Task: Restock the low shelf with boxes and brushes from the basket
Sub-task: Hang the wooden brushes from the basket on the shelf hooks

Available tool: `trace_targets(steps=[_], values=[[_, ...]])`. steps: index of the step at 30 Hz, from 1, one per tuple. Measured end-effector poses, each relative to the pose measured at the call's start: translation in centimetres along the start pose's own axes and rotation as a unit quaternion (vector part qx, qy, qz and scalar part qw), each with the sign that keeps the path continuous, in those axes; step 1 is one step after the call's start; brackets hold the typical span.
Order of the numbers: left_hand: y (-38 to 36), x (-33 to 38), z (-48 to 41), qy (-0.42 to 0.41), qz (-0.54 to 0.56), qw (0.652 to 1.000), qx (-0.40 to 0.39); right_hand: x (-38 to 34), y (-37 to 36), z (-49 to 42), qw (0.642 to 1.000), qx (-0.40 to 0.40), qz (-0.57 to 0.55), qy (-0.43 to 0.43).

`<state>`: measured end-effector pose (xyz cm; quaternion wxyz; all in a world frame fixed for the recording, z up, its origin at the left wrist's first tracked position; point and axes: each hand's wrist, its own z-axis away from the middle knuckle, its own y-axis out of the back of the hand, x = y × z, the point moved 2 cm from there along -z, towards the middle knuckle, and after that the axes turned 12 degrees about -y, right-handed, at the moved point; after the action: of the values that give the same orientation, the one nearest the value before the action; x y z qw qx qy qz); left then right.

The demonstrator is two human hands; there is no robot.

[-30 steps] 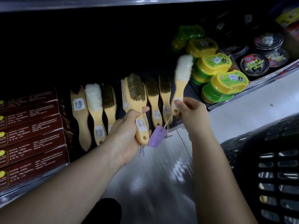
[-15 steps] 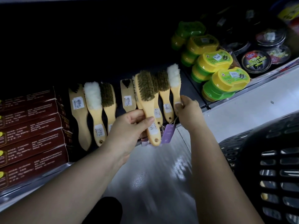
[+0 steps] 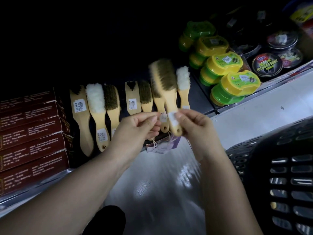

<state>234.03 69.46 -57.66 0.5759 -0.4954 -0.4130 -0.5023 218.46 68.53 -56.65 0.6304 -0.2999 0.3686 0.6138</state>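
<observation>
Nearest, at my right, the black slotted basket (image 3: 279, 167) stands on the glossy floor (image 3: 160, 187). Above the floor, my two hands meet in front of the low shelf (image 3: 50, 181). My right hand (image 3: 198, 128) pinches, between thumb and curled fingers, the labelled wooden handle of a dark-bristled brush (image 3: 166, 89). The brush is held head-up and blurred, its bristles just beside a white wool brush (image 3: 183, 78) lying on the shelf. My left hand (image 3: 135, 131), fingers curled, pinches the handle of a second brush (image 3: 158, 102) just behind the first. Purple tags (image 3: 162, 147) hang on strings beneath both. On the shelf, a row of wooden-handled brushes (image 3: 110, 100) lies handles toward me, with dark red boxes (image 3: 30, 133) stacked at its left. Farther right stand stacked yellow-and-green lidded containers (image 3: 235, 83), with round black tins (image 3: 266, 65) beyond.
</observation>
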Motion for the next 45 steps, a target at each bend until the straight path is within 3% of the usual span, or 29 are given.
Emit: trace_targets(steps=[3, 6, 9, 15, 19, 22, 25, 30, 34, 37, 41, 45], values=[[-1.1, -0.2, -0.2, -0.066, -0.213, 0.969, -0.103, -0.6, 2.6, -3.0, 0.979, 0.199, -0.028, 0.028], [-2.7, -1.1, -0.6, -0.121, -0.414, 0.878, -0.206, -1.1, 3.9, -5.7, 0.949, 0.306, 0.059, 0.041], [-3.5, -2.0, -0.8, -0.158, -0.503, 0.811, -0.254, -1.0, 4.1, -7.4, 0.942, 0.3, 0.146, 0.026], [-4.3, -3.4, -0.4, -0.215, -0.563, 0.75, -0.273, -0.7, 4.1, -8.2, 0.935, 0.233, 0.267, 0.018], [-4.3, -3.9, 0.1, -0.243, -0.576, 0.734, -0.265, -0.4, 3.9, -8.3, 0.912, 0.233, 0.336, 0.023], [-4.3, -3.9, 0.3, -0.243, -0.572, 0.733, -0.277, -0.6, 3.5, -7.5, 0.908, 0.275, 0.313, 0.045], [-4.2, -3.4, 0.8, -0.232, -0.555, 0.75, -0.276, -1.3, 2.9, -5.7, 0.911, 0.294, 0.283, 0.062], [-4.1, 0.7, 1.9, -0.225, -0.514, 0.791, -0.245, -5.6, 1.2, -0.8, 0.927, 0.261, 0.263, 0.068], [-5.0, 7.2, 3.1, -0.293, -0.485, 0.802, -0.189, -12.5, 1.6, 4.5, 0.899, 0.222, 0.357, 0.122], [-6.3, 12.1, 4.6, -0.339, -0.435, 0.811, -0.197, -16.4, 4.0, 9.3, 0.867, 0.174, 0.448, 0.131], [-9.4, 15.8, 7.0, -0.371, -0.411, 0.787, -0.272, -16.5, 9.1, 15.3, 0.843, 0.129, 0.508, 0.118], [-13.7, 16.1, 8.5, -0.374, -0.425, 0.737, -0.369, -12.6, 15.4, 17.9, 0.873, 0.118, 0.462, 0.105]])
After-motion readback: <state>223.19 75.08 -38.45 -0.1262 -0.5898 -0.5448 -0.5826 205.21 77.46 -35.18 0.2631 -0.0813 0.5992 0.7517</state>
